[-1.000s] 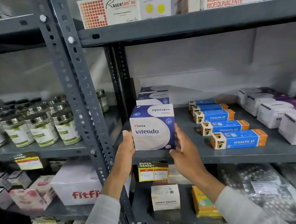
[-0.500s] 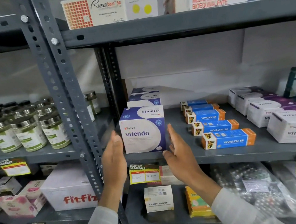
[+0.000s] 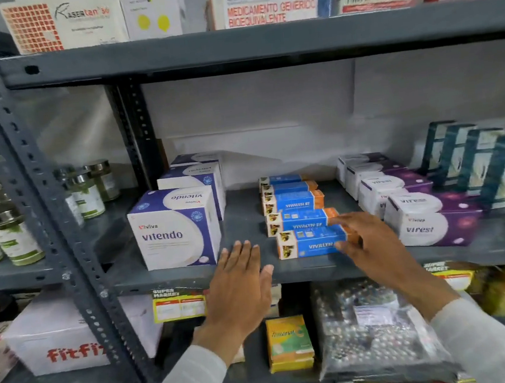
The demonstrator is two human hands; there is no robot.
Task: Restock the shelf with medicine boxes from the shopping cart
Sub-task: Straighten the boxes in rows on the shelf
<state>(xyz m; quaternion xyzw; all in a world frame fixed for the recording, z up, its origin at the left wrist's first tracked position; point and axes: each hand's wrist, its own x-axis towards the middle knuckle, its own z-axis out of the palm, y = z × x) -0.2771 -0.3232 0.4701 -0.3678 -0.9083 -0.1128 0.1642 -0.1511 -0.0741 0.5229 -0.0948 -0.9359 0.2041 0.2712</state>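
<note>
A blue and white Vitendo box (image 3: 175, 230) stands on the grey middle shelf (image 3: 253, 272) at its left end, in front of two more of the same kind (image 3: 195, 178). My left hand (image 3: 239, 286) is flat and open just right of that box, at the shelf's front edge, touching nothing. My right hand (image 3: 371, 241) is open with fingers spread, its fingertips at the right end of the front blue and orange Vivalyn box (image 3: 309, 243). The shopping cart is out of view.
More Vivalyn boxes (image 3: 292, 201) run back in a row. Purple Virest boxes (image 3: 429, 222) and teal cartons (image 3: 472, 162) fill the right. Jars (image 3: 13, 238) sit on the left bay. Below lie a Fitfiz carton (image 3: 64, 339), a yellow box (image 3: 289, 343) and bagged blister packs (image 3: 374, 328).
Both hands let go of the Vitendo box, which now stands on the shelf. They moved right; the right hand reached the front Vivalyn box.
</note>
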